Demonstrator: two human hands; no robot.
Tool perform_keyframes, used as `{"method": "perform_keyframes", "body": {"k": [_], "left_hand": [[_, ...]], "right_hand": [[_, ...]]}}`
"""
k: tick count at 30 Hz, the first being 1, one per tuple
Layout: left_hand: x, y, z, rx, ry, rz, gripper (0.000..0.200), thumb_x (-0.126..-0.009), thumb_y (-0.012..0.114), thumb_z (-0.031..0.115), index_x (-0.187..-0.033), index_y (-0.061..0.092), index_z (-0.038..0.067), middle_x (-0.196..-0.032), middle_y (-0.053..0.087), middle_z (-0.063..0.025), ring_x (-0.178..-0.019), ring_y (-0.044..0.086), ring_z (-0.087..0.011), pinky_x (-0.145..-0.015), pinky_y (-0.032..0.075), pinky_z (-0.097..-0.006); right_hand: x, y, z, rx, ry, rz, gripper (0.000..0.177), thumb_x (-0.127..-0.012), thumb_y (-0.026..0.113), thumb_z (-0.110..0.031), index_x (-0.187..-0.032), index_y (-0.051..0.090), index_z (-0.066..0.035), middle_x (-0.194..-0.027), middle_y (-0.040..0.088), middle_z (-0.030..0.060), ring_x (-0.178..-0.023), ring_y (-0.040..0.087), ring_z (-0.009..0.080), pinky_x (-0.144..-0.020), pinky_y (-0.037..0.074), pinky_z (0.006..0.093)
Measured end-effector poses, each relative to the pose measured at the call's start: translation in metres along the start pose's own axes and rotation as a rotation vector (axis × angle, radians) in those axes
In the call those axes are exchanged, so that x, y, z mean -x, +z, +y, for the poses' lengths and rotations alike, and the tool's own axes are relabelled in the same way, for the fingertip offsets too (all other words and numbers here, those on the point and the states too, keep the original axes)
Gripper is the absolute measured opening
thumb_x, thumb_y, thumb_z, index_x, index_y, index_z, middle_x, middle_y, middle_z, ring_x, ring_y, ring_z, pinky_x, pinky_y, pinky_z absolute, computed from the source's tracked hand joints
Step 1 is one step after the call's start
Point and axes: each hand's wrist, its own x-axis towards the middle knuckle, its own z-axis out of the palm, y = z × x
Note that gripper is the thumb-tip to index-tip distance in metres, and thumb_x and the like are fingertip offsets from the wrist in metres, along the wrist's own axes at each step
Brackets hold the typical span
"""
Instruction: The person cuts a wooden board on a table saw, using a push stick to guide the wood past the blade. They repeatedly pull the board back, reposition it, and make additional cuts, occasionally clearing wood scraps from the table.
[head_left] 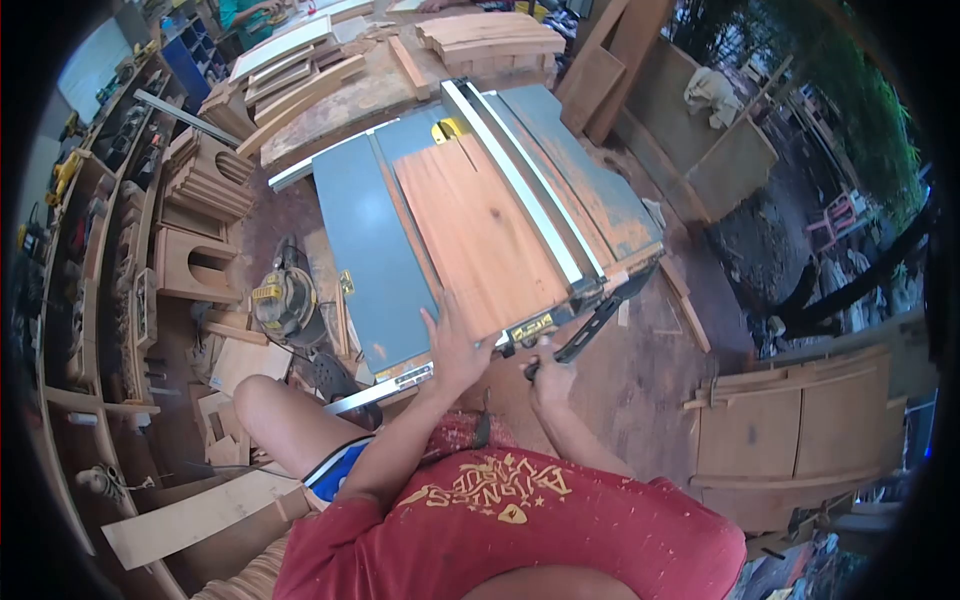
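Observation:
A wide wooden board (pixel 485 235) lies flat on the grey table saw (pixel 355 235), its right edge alongside the metal rip fence (pixel 515 180). At the board's far end, a thin dark line runs in from the edge near a yellow piece (pixel 447 130) on the saw. My left hand (pixel 458 348) rests at the near left corner of the board, fingers stretched out. Below the saw's front rail, my right hand (pixel 551 378) is closed round a small black knob (pixel 531 370), mostly covered by the fingers. A black slotted lever (pixel 597 325) sticks out just beside it.
Beyond the saw, a workbench (pixel 330 125) bears stacked boards (pixel 490 38). Another person's sleeve (pixel 240 15) shows at top left. A yellow-and-black power tool (pixel 285 295) stands on the floor left. Tool shelves (pixel 95 300) line the left; a wooden cabinet piece (pixel 795 425) is at right.

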Motion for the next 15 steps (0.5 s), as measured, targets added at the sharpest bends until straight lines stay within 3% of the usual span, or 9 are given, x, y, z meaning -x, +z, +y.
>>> {"method": "perform_keyframes", "body": {"k": [3, 8, 11, 15], "left_hand": [[-0.015, -0.006, -0.004, -0.028, 0.015, 0.016, 0.113, -0.081, 0.082, 0.033, -0.155, 0.011, -0.015, -0.156, 0.026, -0.0428, -0.15, 0.025, -0.0528, -0.12, 0.006, -0.0694], [-0.036, -0.011, -0.012, -0.024, -0.022, 0.01, 0.112, -0.081, 0.082, 0.032, -0.155, 0.013, -0.015, -0.158, 0.025, -0.041, -0.152, 0.022, -0.0492, -0.121, 0.005, -0.0683], [-0.048, -0.011, -0.017, -0.047, -0.032, 0.008, 0.112, -0.08, 0.082, 0.033, -0.155, 0.014, -0.015, -0.159, 0.025, -0.0398, -0.153, 0.021, -0.0477, -0.121, 0.005, -0.0682], [-0.061, -0.019, -0.019, -0.084, -0.018, -0.001, 0.108, -0.081, 0.081, 0.033, -0.155, 0.019, -0.014, -0.159, 0.025, -0.0388, -0.152, 0.022, -0.0472, -0.121, 0.008, -0.0679]], "right_hand": [[0.018, -0.053, -0.01, 0.027, -0.055, 0.16, 0.022, -0.101, 0.065, -0.02, -0.107, 0.06, 0.001, -0.078, 0.06, 0.0059, -0.061, 0.061, 0.0136, -0.05, 0.054, 0.0309], [0.042, -0.15, -0.061, 0.513, -0.188, -0.007, 0.04, -0.102, 0.061, -0.018, -0.137, 0.054, 0.001, -0.076, 0.06, 0.0019, -0.061, 0.06, 0.0111, -0.051, 0.05, 0.0276], [0.075, -0.134, -0.138, 0.708, -0.445, -0.09, 0.049, -0.101, 0.06, -0.012, -0.147, 0.049, 0.0, -0.079, 0.065, 0.0044, -0.061, 0.061, 0.0112, -0.055, 0.05, 0.0272], [0.094, -0.122, -0.21, 1.087, -0.55, -0.329, 0.052, -0.097, 0.057, -0.003, -0.148, 0.049, 0.002, -0.091, 0.07, 0.0142, -0.072, 0.067, 0.023, -0.07, 0.053, 0.0337]]}}
